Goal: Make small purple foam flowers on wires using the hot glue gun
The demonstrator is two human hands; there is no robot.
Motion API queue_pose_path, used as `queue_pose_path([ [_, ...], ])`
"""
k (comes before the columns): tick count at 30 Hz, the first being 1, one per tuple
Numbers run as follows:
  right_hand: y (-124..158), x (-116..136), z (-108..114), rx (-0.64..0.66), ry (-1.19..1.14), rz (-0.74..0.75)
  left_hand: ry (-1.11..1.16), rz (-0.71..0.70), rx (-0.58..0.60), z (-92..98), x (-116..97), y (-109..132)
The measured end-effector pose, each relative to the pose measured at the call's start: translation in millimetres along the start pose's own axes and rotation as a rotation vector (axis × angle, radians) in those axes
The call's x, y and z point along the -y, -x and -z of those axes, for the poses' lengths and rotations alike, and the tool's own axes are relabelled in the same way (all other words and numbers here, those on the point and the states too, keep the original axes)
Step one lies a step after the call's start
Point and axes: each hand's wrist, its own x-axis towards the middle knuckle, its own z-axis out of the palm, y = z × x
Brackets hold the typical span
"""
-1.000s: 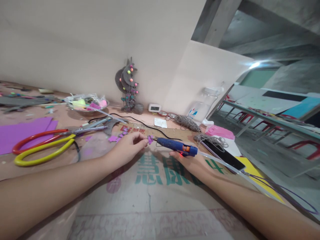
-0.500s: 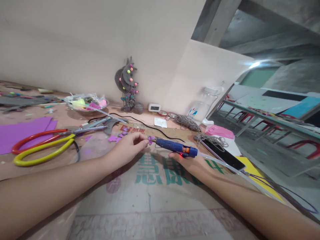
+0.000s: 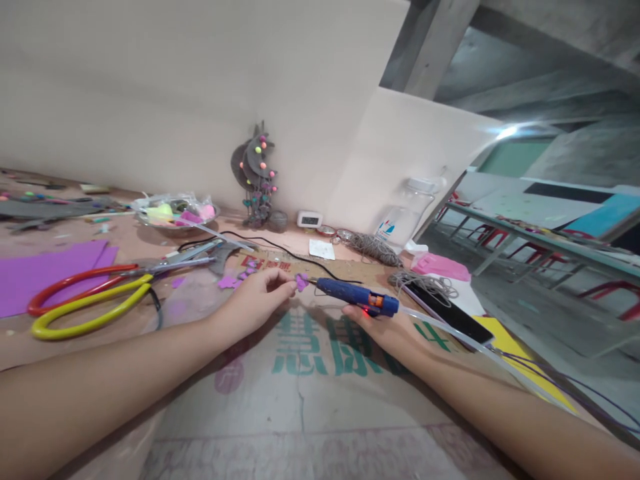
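My left hand (image 3: 265,297) pinches a small purple cutout (image 3: 301,282) between thumb and fingertips. My right hand (image 3: 367,323) is wrapped round a blue hot glue gun (image 3: 350,292), its red light lit and a long clear glue stick (image 3: 440,323) trailing from its back. The gun's nozzle points left, right at the purple cutout; whether it touches I cannot tell. More small purple cutouts (image 3: 235,280) lie just beyond my left hand. Beneath both hands is a printed cardboard sheet (image 3: 240,427).
Scissors with red and yellow handles (image 3: 90,303) and purple sheets (image 3: 50,270) lie left. Behind stand a bowl of coloured bits (image 3: 175,223), a grey moon ornament (image 3: 256,170), a timer (image 3: 310,219) and a clear jar (image 3: 407,210). At right are grey yarn (image 3: 373,248) and a phone (image 3: 450,313).
The camera view has shifted slightly, so the scene sits a little lower. The glue gun's nozzle and the pinched purple cutout remain close together; both hands keep their holds.
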Motion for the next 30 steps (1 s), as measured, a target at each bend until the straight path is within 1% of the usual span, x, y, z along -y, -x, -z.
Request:
queue_pose_path([
  [4, 2, 1, 6, 0.041, -0.048, 0.132, 0.043, 0.040, -0.028, -1.1, -1, 0],
  [7, 4, 8, 15, 0.038, -0.138, 0.172, 0.085, 0.043, -0.014, -1.3, -2, 1],
  [9, 3, 14, 24, -0.002, -0.150, 0.182, 0.092, 0.031, -0.001, -0.9, -3, 2],
  [12, -6, 20, 41, -0.053, -0.049, 0.127, 0.050, 0.009, 0.005, -0.5, -3, 2],
  [14, -20, 19, 49, -0.099, 0.046, 0.058, 0.058, 0.005, 0.010, -0.8, -2, 2],
  [16, -41, 13, 53, -0.168, 0.146, -0.014, 0.073, 0.021, 0.008, -1.3, -2, 2],
  [17, -54, 10, 52, -0.182, 0.195, -0.043, 0.071, 0.028, 0.004, -1.4, -1, 2],
  [19, -82, 0, 48, -0.129, 0.297, -0.056, 0.052, 0.025, 0.002, -1.4, -1, 1],
  [20, -96, -4, 44, -0.127, 0.349, -0.059, 0.043, 0.017, 0.004, -1.3, 0, 1],
  [24, -141, -24, 27, -0.113, 0.361, -0.059, 0.024, 0.007, 0.019, -0.9, -2, 0],
  [27, -161, -39, 15, -0.062, 0.374, -0.061, 0.045, 0.035, 0.022, -1.7, -5, 0],
  [30, -169, -51, 10, -0.017, 0.410, -0.062, 0.056, 0.050, 0.026, -2.5, -6, 1],
])
